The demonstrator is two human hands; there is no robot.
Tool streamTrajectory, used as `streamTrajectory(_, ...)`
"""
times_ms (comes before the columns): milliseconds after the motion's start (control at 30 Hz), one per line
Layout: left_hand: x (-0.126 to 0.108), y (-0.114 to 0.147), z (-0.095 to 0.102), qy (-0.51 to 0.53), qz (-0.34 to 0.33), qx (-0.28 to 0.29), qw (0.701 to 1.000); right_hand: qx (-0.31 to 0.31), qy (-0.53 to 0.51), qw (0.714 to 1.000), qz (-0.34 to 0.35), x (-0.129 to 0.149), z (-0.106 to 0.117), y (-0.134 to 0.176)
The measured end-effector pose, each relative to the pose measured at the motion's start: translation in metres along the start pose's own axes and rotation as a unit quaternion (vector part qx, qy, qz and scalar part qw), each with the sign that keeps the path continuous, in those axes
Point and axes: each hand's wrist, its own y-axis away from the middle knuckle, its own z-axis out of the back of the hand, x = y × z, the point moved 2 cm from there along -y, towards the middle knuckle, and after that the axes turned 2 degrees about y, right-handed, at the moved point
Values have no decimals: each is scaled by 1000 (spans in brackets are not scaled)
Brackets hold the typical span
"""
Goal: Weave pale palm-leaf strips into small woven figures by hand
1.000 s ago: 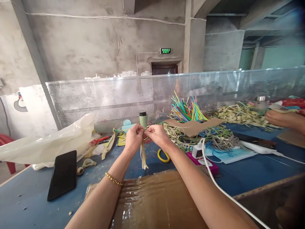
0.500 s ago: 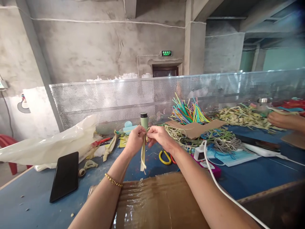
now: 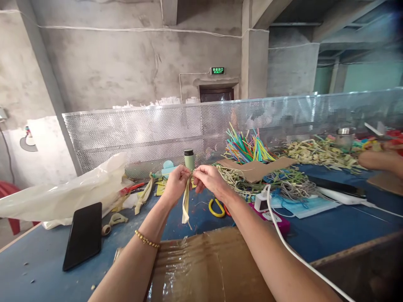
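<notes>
My left hand is closed in a pinch on a pale yellow-green strip, whose loose ends hang down below the fingers. Close beside it, my right hand has its thumb and fingers pressed together near the strip's upper end; what lies between those fingertips is too small to make out. Behind the hands stands a green bottle with a black lid. Scissors with a yellow handle loop lie below my right hand, partly covered by my forearm. A cardboard sheet lies under my forearms.
A black phone and a white plastic bag lie at left. Colourful thin sticks, cut cardboard, tangled strings and a white cable occupy the right. Another person's hand is at far right.
Both my hands stay together at the strip, with the fingertips shifting slightly. The whole view has slid a little; the other person's hand at far right has moved and is blurred.
</notes>
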Motion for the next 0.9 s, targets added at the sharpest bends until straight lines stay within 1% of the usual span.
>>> streamTrajectory(100, 2, -1, 2, -8, -3, -7, 1000, -2, 27, 1000, 12, -3, 1, -1)
streamTrajectory(267, 2, -3, 5, -16, -15, -11, 1000, 12, 31, 999, 42, -7, 0, -3)
streamTrajectory(367, 1, -3, 6, -12, -14, -13, 1000, 7, 22, 999, 38, -6, 2, -4)
streamTrajectory(467, -1, -3, 7, -13, -16, -16, 1000, 18, 22, 999, 31, -6, 2, -3)
streamTrajectory(600, -2, -2, 6, -12, -20, -14, 1000, 24, 54, 996, 63, -7, 1, -4)
streamTrajectory(733, -4, -1, 5, 15, -4, -12, 1000, 14, 90, 992, 83, -7, 0, -4)
streamTrajectory(800, -5, -1, 5, 33, 7, -21, 999, 3, 97, 992, 85, -6, 1, -5)
streamTrajectory(900, -7, -1, 5, 51, 17, -49, 997, -6, 112, 988, 103, -3, 2, -5)
